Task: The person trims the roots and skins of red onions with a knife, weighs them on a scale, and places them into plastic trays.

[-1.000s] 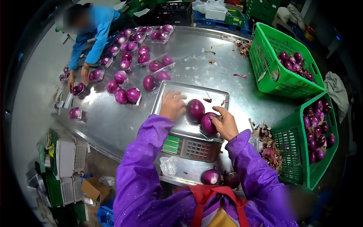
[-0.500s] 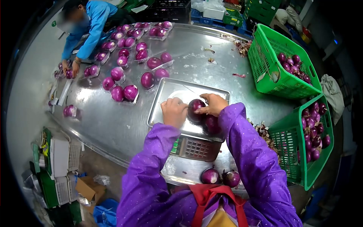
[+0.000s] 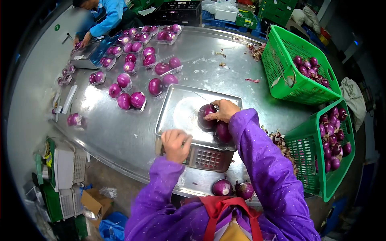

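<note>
Your right hand (image 3: 224, 111) grips a red onion (image 3: 204, 121) at the right edge of the scale tray (image 3: 173, 105).
Your thumb and fingers close over that onion's top as it sits on the tray; a second onion (image 3: 224, 133) touches it, towards the tray's near right corner. Your left hand (image 3: 175, 145), blurred, hovers over the tray's near left corner with its fingers bent; you cannot tell whether it grips anything. The keypad (image 3: 207, 159) faces you below the tray, and two more onions (image 3: 222, 187) lie side by side along the near edge of the steel table (image 3: 225, 44). Packed onions (image 3: 130, 100) spread towards its far left corner, where a person in blue sleeves (image 3: 105, 20) works; green crates (image 3: 287, 86) line its right edge.
</note>
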Available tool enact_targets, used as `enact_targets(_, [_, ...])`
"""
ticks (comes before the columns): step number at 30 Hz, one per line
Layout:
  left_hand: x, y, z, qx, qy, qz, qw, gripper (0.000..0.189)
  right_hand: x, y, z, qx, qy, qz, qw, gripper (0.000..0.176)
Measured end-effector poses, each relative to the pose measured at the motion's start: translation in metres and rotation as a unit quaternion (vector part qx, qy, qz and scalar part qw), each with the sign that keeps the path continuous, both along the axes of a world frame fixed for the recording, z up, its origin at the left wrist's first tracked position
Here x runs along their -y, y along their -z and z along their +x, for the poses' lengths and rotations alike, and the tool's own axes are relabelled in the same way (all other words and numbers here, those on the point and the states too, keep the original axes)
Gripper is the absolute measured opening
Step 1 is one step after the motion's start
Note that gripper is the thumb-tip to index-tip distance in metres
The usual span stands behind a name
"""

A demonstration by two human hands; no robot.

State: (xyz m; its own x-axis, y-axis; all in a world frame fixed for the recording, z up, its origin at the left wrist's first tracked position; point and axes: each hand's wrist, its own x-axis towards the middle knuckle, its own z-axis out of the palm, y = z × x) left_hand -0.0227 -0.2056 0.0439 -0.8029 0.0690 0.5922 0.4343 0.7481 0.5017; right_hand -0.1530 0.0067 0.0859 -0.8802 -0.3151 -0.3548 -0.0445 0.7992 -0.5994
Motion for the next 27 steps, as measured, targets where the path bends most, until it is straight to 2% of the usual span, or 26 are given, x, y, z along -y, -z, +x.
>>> enact_targets(1, [0.008,0.003,0.019,0.022,0.004,0.003,1.000,0.014,0.001,-0.001,0.000,0.007,0.000,0.000,1.000,0.072])
enact_targets(3, [0.028,0.021,0.063,0.136,0.196,-0.011,0.971,0.013,0.003,-0.007,0.000,0.020,-0.004,0.003,1.000,0.072])
enact_targets(4, [0.036,0.026,0.079,0.223,0.213,-0.059,0.949,0.013,0.003,-0.007,-0.002,0.020,-0.003,-0.004,1.000,0.072])
enact_targets(6, [0.050,0.031,0.103,0.395,0.240,-0.152,0.874,0.013,0.002,-0.004,-0.002,0.023,-0.002,-0.022,0.999,0.071])
enact_targets(9, [0.060,-0.004,0.067,0.233,0.112,-0.071,0.963,0.019,-0.009,0.009,-0.010,0.047,0.005,-0.111,0.993,0.063])
enact_targets(11, [0.047,-0.031,0.039,0.160,0.036,0.004,0.986,0.031,-0.019,0.010,-0.004,0.020,0.063,-0.131,0.989,0.055])
enact_targets(13, [0.035,-0.037,0.010,0.146,0.059,0.009,0.988,0.045,-0.033,-0.014,0.015,0.051,0.102,-0.173,0.978,0.058])
enact_targets(14, [0.024,-0.041,-0.003,0.129,0.092,0.004,0.987,0.051,-0.038,-0.032,0.026,0.083,0.132,-0.144,0.977,0.058])
enact_targets(15, [0.012,-0.045,-0.016,0.112,0.127,-0.001,0.986,0.057,-0.051,-0.017,0.032,0.023,0.132,-0.133,0.982,0.060])
enact_targets(17, [-0.005,-0.047,-0.048,0.108,0.191,-0.079,0.972,0.065,-0.063,-0.022,0.058,0.070,0.166,-0.189,0.965,0.065])
enact_targets(20, [-0.015,-0.037,-0.100,0.171,0.284,-0.203,0.921,0.077,-0.074,0.012,0.084,-0.020,0.090,-0.278,0.956,0.077])
enact_targets(22, [-0.015,-0.032,-0.134,0.230,0.353,-0.221,0.880,0.082,-0.062,0.018,0.094,-0.092,0.063,-0.240,0.964,0.084])
enact_targets(23, [-0.016,-0.029,-0.140,0.229,0.355,-0.251,0.871,0.082,-0.056,0.024,0.096,-0.123,0.053,-0.220,0.966,0.085])
enact_targets(24, [-0.019,-0.039,-0.141,0.227,0.357,-0.281,0.861,0.082,-0.049,0.025,0.099,-0.172,0.053,-0.204,0.962,0.079])
enact_targets(27, [-0.019,-0.046,-0.144,0.181,0.368,-0.309,0.858,0.078,-0.043,0.020,0.100,-0.185,0.077,-0.161,0.966,0.072])
